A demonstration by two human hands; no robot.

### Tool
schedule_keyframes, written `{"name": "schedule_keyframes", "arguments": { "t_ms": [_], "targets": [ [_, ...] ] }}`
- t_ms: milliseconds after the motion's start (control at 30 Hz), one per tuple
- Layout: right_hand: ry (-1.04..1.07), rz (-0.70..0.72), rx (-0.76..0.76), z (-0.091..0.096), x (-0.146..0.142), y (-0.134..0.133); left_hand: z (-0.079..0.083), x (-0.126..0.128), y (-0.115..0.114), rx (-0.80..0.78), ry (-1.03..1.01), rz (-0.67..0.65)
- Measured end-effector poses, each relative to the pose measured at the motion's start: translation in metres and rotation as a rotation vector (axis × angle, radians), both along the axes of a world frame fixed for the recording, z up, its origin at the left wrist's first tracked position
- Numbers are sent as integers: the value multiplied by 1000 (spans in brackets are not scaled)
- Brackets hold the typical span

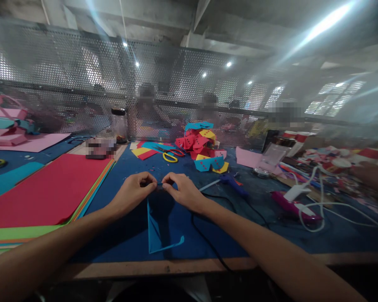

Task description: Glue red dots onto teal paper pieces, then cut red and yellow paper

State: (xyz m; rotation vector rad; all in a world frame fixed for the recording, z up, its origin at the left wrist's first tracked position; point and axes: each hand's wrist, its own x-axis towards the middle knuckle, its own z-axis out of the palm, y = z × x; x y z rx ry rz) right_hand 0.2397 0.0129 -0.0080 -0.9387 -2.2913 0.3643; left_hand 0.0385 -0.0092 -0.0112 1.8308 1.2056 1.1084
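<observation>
A blue foam sheet (pixel 159 222), folded so a lighter blue edge shows, lies on the blue table (pixel 119 239) in front of me. My left hand (pixel 135 193) and my right hand (pixel 183 192) meet at its far edge. Both pinch that edge with fingers pressed together, the fingertips almost touching each other.
A stack of red, green and orange sheets (pixel 47 193) lies at the left. Scissors (pixel 170 154) and a pile of folded coloured pieces (pixel 204 149) sit beyond my hands. A blue glue gun (pixel 233 183) with a black cord, white cables and clutter fill the right. A perforated screen (pixel 82 84) stands behind.
</observation>
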Motion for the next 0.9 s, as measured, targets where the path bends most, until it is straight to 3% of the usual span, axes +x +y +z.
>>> {"name": "schedule_keyframes", "arguments": {
  "t_ms": [900],
  "targets": [
    [80,61,-47,2,-2,0,-1,-1,0,3,-19,-40]
  ]
}}
